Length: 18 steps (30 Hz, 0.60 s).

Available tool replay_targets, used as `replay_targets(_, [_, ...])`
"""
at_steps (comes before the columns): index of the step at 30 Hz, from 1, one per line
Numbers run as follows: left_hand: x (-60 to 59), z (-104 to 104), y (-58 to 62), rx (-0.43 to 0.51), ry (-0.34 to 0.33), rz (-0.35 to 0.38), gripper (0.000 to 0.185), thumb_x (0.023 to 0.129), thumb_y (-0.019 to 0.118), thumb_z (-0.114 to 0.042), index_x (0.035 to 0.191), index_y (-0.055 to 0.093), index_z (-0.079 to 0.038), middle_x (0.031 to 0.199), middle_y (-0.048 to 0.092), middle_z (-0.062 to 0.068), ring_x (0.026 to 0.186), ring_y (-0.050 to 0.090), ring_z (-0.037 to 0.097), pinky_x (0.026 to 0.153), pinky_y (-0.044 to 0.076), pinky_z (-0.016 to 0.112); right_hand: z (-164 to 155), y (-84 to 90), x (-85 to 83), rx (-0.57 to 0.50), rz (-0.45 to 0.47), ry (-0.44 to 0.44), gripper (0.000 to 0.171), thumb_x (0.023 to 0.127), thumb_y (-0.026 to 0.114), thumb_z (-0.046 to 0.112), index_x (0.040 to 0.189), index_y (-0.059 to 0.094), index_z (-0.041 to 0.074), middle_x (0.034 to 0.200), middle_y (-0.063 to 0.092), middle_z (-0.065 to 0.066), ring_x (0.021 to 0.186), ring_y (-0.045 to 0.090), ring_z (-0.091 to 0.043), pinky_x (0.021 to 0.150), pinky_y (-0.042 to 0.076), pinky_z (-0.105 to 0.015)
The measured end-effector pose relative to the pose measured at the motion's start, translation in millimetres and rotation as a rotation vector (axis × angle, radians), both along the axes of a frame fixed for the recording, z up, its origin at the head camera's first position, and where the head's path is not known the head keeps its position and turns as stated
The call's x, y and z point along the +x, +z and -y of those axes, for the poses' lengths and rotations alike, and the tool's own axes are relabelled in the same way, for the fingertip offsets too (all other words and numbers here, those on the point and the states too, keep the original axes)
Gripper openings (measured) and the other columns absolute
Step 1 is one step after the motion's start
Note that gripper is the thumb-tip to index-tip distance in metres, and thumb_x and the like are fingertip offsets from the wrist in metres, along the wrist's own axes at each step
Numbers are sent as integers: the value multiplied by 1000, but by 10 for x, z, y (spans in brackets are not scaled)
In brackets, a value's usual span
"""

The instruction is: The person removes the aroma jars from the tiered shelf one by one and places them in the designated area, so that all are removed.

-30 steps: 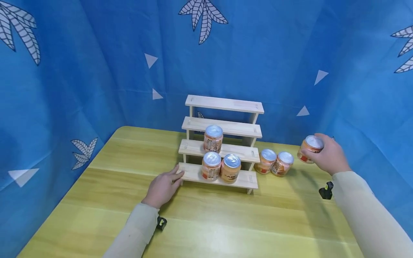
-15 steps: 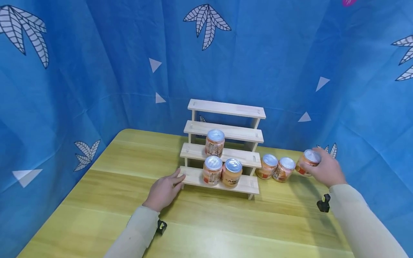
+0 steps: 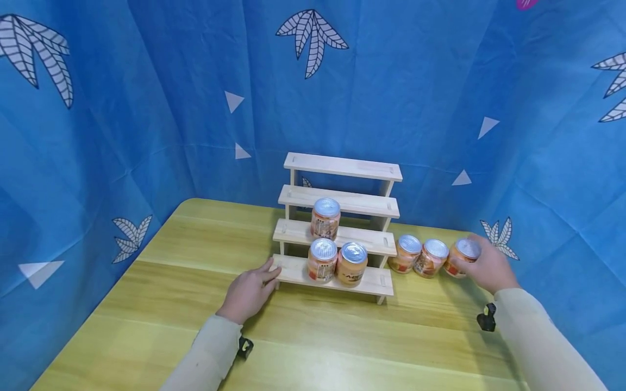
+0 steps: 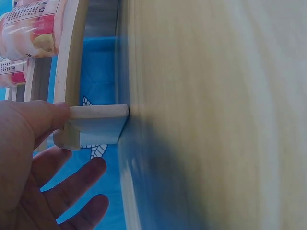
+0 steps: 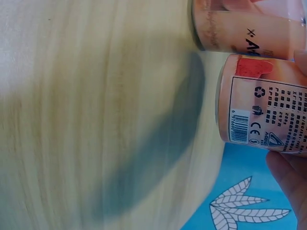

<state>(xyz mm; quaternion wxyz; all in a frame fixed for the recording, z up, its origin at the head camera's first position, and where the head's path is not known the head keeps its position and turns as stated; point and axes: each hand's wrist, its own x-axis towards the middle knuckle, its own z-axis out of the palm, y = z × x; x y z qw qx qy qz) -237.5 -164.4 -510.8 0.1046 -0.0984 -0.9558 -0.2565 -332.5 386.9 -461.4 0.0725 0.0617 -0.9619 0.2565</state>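
A pale wooden step rack [image 3: 342,166] with stacked shelves stands at the middle back. My left hand [image 3: 246,295] grips the left end of its lowest shelf, and the left wrist view shows the thumb and index finger [image 4: 53,160] pinching that edge. My right hand [image 3: 494,266] holds a can [image 3: 461,262] of orange-pink contents with a silver lid, upright to the right of the rack. Beside it stand two similar cans [image 3: 430,263] in a row. The right wrist view shows the held can's barcode label [image 5: 264,105]; whether its base touches the table cannot be told.
Two cans [image 3: 321,266] stand on the lowest shelf and one can [image 3: 325,221] on the shelf above. The yellow wooden table [image 3: 313,336] reaches toward me. A blue patterned curtain [image 3: 415,98] surrounds its back and sides.
My right hand has lowered the can and brought it left, close to the two standing cans. The left hand keeps its grip on the rack. The head view tilted slightly.
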Motion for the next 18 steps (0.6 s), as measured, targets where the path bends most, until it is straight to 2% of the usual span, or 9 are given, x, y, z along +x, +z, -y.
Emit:
replay_targets(9, [-17, -14, 18, -4, 0, -7, 36, 97, 70, -24, 132, 67, -20, 150, 50, 9, 121, 60, 39, 90, 55, 51, -18, -95, -19, -3, -30, 0, 91, 90, 72, 51, 148, 33, -7, 124, 54, -34, 102, 60, -47, 71, 53, -53])
replay_targets(18, [-11, 1, 1, -16, -11, -10, 36, 97, 70, -24, 132, 67, -19, 150, 50, 10, 121, 61, 39, 89, 55, 50, -39, -182, -20, 13, 41, -22, 96, 87, 72, 57, 147, 32, -7, 123, 54, -33, 100, 61, -45, 68, 53, -47])
